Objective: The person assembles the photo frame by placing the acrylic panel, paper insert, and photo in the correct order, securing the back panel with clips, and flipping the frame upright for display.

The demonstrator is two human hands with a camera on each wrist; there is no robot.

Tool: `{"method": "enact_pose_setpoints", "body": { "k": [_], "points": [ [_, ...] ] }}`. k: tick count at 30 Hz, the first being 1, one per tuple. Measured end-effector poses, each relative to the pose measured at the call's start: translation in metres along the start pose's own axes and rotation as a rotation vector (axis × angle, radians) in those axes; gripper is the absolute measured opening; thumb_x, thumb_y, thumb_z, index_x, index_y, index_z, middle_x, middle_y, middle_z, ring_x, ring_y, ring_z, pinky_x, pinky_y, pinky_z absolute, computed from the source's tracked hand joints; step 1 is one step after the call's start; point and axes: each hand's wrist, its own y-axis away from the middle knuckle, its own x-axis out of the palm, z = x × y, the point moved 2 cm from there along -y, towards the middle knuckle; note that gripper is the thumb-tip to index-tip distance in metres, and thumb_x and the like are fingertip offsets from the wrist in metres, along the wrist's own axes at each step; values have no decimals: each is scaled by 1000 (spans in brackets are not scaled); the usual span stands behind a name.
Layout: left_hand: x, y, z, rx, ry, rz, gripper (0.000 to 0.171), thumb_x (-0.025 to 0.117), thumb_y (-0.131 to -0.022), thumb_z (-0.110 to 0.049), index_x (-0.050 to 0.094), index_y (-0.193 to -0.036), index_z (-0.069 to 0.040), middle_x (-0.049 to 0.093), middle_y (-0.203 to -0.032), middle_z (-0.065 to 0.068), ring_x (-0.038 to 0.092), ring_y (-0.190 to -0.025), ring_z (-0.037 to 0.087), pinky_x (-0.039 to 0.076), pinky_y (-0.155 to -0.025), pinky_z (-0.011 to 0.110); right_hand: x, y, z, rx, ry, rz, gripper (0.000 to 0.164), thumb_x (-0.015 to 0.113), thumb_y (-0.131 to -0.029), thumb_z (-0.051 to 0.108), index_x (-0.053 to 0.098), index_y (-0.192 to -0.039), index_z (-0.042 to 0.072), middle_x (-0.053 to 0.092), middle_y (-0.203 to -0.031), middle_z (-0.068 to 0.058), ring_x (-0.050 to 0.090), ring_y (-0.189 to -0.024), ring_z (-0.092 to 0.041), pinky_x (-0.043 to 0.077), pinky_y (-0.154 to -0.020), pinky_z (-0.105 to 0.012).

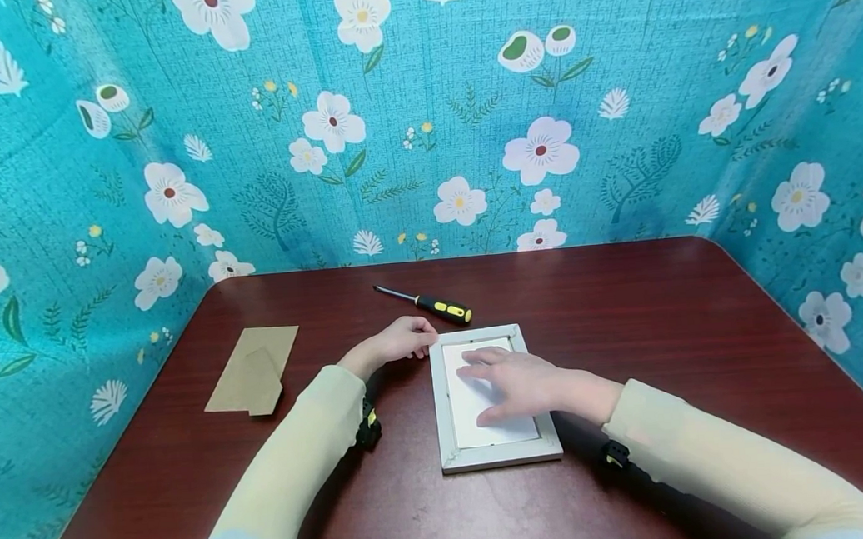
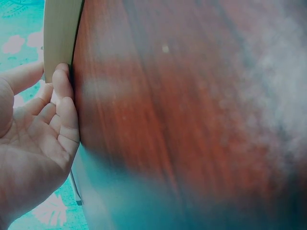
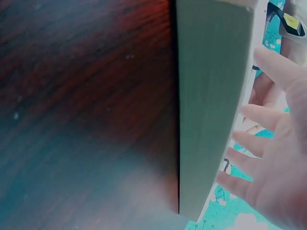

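Note:
A pale picture frame (image 1: 444, 419) lies face down on the table, its back showing a white sheet (image 1: 475, 417) inside the rim. My left hand (image 1: 402, 338) holds the frame's far left corner; in the left wrist view its thumb and curled fingers meet the end of the frame's side (image 2: 62, 38). Over the white sheet my right hand (image 1: 518, 380) is spread palm down with fingers apart. The right wrist view shows the right fingers (image 3: 256, 143) stretched across the frame's back, beyond its side wall (image 3: 211, 96); whether they press the sheet is hard to tell.
Beyond the frame lies a black and yellow screwdriver (image 1: 443, 309), its shaft pointing left. To the left, a brown backing board (image 1: 232, 375) with an angled stand piece (image 1: 262, 386) rests on the dark red table (image 1: 668, 320). A flowered blue cloth (image 1: 403, 79) hangs behind.

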Motion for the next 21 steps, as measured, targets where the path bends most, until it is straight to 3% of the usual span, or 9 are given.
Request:
{"method": "enact_pose_setpoints", "body": {
  "k": [6,12,15,21],
  "points": [
    [0,-1,1,3,-3,-3,17,55,-100,-16,64,-105,-2,60,-80,6,55,-73,17,46,-64,26,-14,-2,-17,41,-44,-142,55,68,-90,41,57,-134,10,47,-141,-12,47,-127,-30,45,-94,-50],
    [0,-1,1,9,-2,-5,17,55,-100,-16,64,-104,-2,59,-80,6,55,-73,17,45,-64,26,-24,-4,-52,165,-140,-264,45,67,-93,29,59,-130,4,53,-132,-14,51,-121,-31,45,-94,-49],
    [1,-1,1,5,0,-2,17,55,-100,-16,64,-104,-2,59,-80,6,56,-72,17,45,-64,26,-21,-5,-68,227,-176,-277,43,66,-94,25,58,-130,3,55,-130,-15,53,-118,-32,45,-94,-49],
    [0,-1,1,0,-7,-2,17,55,-100,-17,64,-105,-2,60,-80,6,56,-72,17,45,-64,26,-13,-5,-86,263,-184,-264,40,63,-96,23,59,-128,0,60,-123,-18,59,-109,-32,48,-90,-48]
  ]
}}
